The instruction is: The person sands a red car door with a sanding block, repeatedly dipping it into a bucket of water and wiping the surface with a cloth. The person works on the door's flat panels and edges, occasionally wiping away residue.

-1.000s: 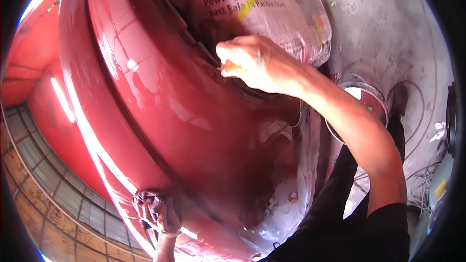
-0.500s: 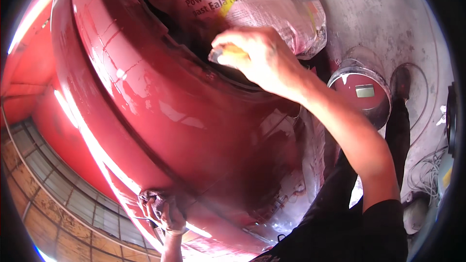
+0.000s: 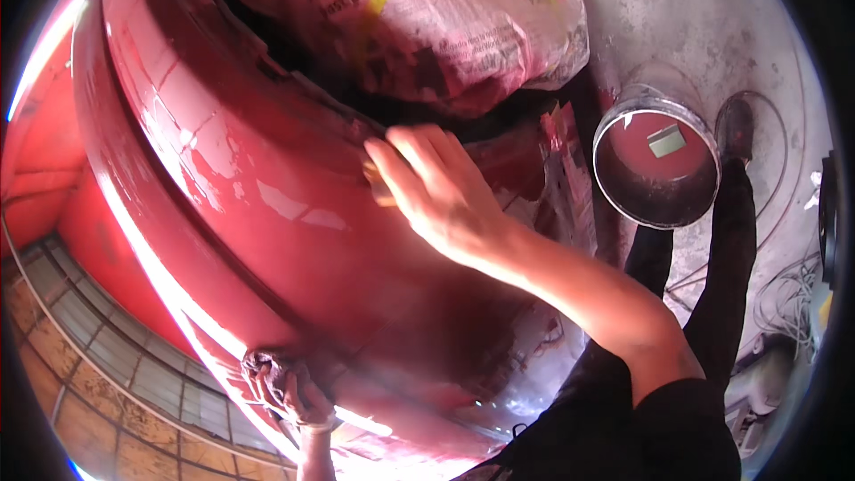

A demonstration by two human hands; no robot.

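Observation:
The red car body panel (image 3: 329, 249) curves across the middle, wet and shiny, with pale streaks on its upper part. My right hand (image 3: 436, 187) is closed around a small yellowish-brown block (image 3: 378, 185), pressed to the panel just below the wheel opening. Most of the block is hidden under my fingers. At the lower left, my left hand (image 3: 307, 401) grips a dark, crumpled rag (image 3: 272, 379) against the panel by a bright reflected strip.
Newspaper (image 3: 445, 27) with yellow tape covers the wheel. Right of it, a bucket (image 3: 656, 111) holds reddish liquid and a pale green rectangular piece (image 3: 665, 141). Beyond my legs, a coiled cable (image 3: 788, 303) lies on the grey floor (image 3: 659, 0). Torn masking (image 3: 565, 160) hangs by the wheel opening.
My right hand has come down from over the wheel opening onto the panel, bringing the block with it. My left hand stays on the rag. The view has shifted slightly.

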